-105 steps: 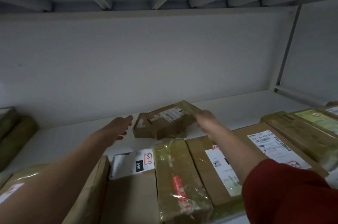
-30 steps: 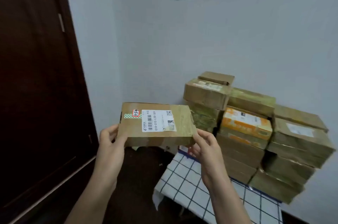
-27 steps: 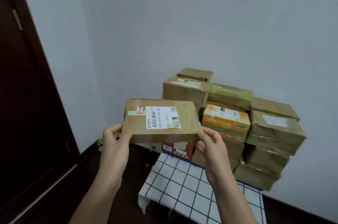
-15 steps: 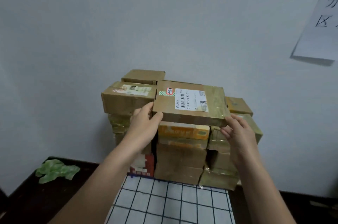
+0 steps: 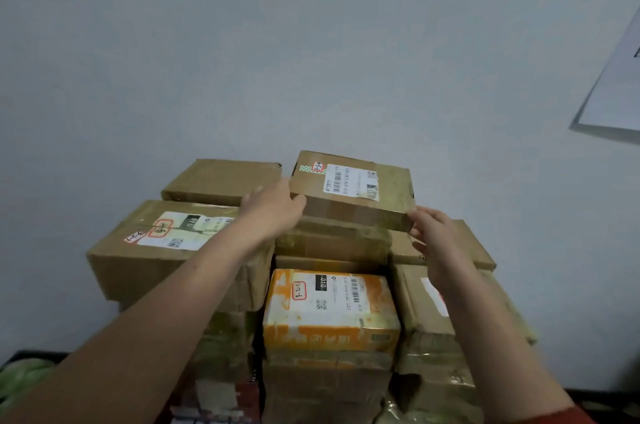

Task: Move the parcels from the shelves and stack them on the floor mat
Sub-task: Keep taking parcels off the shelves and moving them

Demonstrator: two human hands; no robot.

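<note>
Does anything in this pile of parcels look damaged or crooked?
Yes. The orange parcel has scuffed, worn print, and the wrapping of the parcel at lower right looks crumpled and torn. The top parcel is turned slightly against those below.

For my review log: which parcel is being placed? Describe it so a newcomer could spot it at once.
Against the pale wall stands a stack of brown parcels. At its top, the left hand and right hand hold a flat brown parcel. It alone carries a green dotted tape strip beside its white barcode label.
</note>
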